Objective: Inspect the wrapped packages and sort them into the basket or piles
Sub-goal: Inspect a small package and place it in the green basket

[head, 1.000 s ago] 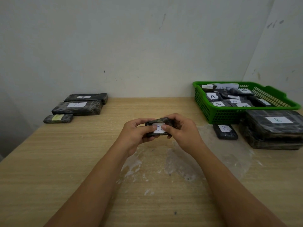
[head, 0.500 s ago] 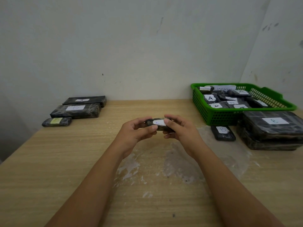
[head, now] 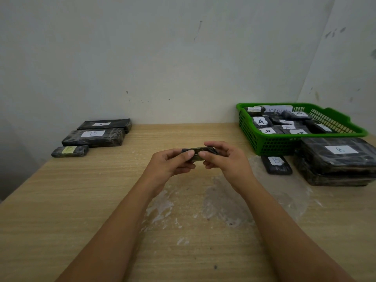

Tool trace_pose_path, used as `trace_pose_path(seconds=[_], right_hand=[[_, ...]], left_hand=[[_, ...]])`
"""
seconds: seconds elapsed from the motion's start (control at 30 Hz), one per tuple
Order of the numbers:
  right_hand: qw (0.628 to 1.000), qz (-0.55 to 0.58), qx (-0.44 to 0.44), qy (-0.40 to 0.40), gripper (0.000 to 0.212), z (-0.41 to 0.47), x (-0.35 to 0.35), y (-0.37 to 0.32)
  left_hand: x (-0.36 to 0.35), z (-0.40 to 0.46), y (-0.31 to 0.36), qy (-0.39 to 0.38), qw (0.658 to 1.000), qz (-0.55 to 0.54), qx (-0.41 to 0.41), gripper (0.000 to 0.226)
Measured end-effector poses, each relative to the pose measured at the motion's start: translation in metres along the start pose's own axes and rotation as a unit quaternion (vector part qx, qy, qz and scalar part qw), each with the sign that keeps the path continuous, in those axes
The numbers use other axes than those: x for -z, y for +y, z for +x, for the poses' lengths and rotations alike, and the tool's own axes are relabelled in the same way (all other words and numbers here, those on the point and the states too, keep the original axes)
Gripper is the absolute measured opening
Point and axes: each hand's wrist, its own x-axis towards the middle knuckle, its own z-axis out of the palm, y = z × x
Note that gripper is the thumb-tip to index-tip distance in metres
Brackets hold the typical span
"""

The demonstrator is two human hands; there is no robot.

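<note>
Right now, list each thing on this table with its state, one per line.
Held package: off the table, gripped by both hands, label not visible.
Left hand: gripping it.
Right hand: gripping it.
Green basket: holding labelled packages.
Small B package: flat on table, label up.

Small dark wrapped package (head: 198, 154), edge-on, above table.
</note>
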Motion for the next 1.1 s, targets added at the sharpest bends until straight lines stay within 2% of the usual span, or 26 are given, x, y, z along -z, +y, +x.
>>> trace_pose_path(seconds=[0.1, 0.33, 0.47, 0.73, 0.93, 1.1], right_hand=[[1.0, 0.006, -0.004, -0.001, 0.037, 0.001, 0.002, -0.001], [0.998, 0.002, -0.033, -0.054, 0.01, 0.0, -0.001, 0.002], [0.998, 0.028, -0.053, -0.029, 0.01, 0.0, -0.004, 0.003], [1.0, 0.013, -0.017, 0.003, 0.013, 0.001, -0.009, 0.01], [0.998, 0.044, -0.012, -0.034, 0.015, 0.001, -0.005, 0.008], [0.998, 0.051, -0.004, -0.023, 0.014, 0.001, -0.005, 0.008]], left_hand=[[-0.002, -0.001, 0.0, 0.004, 1.0, 0.01, 0.002, 0.025], [-0.003, 0.002, -0.003, 0.049, 0.999, 0.01, 0.009, 0.023], [-0.005, 0.002, -0.005, 0.049, 0.998, 0.022, 0.016, 0.025], [-0.008, 0.005, -0.012, 0.087, 0.996, -0.017, -0.001, 0.008], [-0.002, 0.007, -0.01, 0.054, 0.998, -0.032, -0.027, 0.017], [-0.003, 0.006, -0.01, 0.047, 0.998, -0.029, -0.031, 0.019]])
